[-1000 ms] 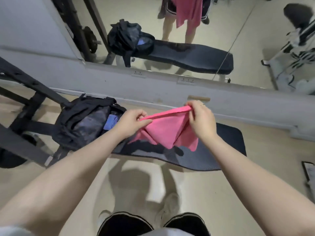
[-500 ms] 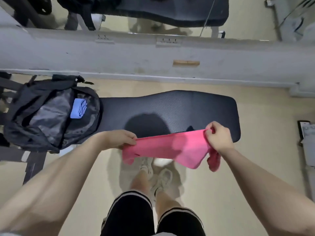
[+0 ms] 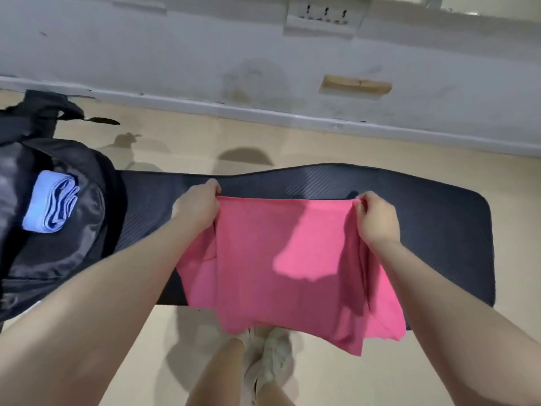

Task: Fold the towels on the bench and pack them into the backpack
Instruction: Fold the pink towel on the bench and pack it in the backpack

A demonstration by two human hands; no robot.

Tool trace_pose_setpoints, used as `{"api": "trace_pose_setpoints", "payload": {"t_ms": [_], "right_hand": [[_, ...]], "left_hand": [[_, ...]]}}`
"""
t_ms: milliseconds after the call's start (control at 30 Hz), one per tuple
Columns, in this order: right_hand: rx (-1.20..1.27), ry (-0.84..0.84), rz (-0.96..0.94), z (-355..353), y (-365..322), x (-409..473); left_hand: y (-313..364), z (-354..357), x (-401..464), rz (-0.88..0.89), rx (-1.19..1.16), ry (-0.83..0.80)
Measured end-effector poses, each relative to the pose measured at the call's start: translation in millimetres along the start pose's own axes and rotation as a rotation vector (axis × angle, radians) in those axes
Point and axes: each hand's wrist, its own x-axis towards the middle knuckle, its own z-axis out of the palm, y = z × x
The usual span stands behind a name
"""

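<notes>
A pink towel (image 3: 287, 259) is spread over the black padded bench (image 3: 439, 206), its near part hanging past the bench's front edge. My left hand (image 3: 196, 206) grips the towel's far left corner. My right hand (image 3: 376, 218) pinches the far right corner. Both hands sit above the bench's middle. A black backpack (image 3: 58, 250) lies open at the bench's left end, with a folded light blue towel (image 3: 49, 206) inside it.
A grey wall (image 3: 205, 54) with a socket strip (image 3: 322, 16) runs behind the bench. Beige floor lies between wall and bench. My legs and pale shoes (image 3: 269, 361) stand just in front of the bench.
Both hands carried the pink towel forward and down onto the bench, and the towel now lies spread wide. The camera tilted further down toward the bench.
</notes>
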Motion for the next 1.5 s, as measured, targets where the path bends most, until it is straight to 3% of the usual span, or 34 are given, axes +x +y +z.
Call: {"api": "trace_pose_setpoints", "payload": {"t_ms": [167, 267, 367, 500, 633, 733, 833, 967, 1067, 1133, 1267, 1400, 1500], "right_hand": [[-0.334, 0.131, 0.041, 8, -16, 27], [-0.476, 0.172, -0.444, 27, -40, 12], [-0.502, -0.057, -0.819, 56, -81, -22], [-0.36, -0.267, -1.038, 97, -145, -64], [-0.567, -0.191, -1.202, 135, -177, -73], [-0.671, -0.121, -1.247, 144, -186, -64], [-0.6, -0.15, -1.197, 138, -198, -56], [-0.363, -0.465, -0.916, 118, -228, -41], [-0.147, -0.358, -0.78, 106, -250, -30], [-0.039, -0.301, -0.703, 104, -267, -24], [0.048, -0.327, -0.623, 112, -294, -26], [0.081, -0.461, -0.614, 117, -295, -42], [0.059, -0.548, -0.53, 101, -268, -55]], "left_hand": [[-3, 3, 23, 0.05, -0.134, 0.12], [-16, 0, 15, 0.09, -0.05, 0.087], [-38, 0, -6, 0.109, -0.074, 0.01], [-76, 7, -39, 0.043, -0.145, -0.103], [-104, 30, -69, -0.056, -0.044, -0.046], [-110, 45, -82, -0.132, -0.165, 0.045], [-105, 53, -85, -0.18, -0.299, 0.048], [-92, 57, -84, -0.119, -0.396, -0.04], [-90, 47, -89, -0.183, -0.725, -0.078], [-101, 36, -93, -0.266, -0.814, -0.051], [-137, 14, -95, -0.363, -0.678, 0.083], [-162, 6, -95, -0.369, -0.493, 0.079], [-157, 12, -106, -0.228, -0.322, 0.086]]}}
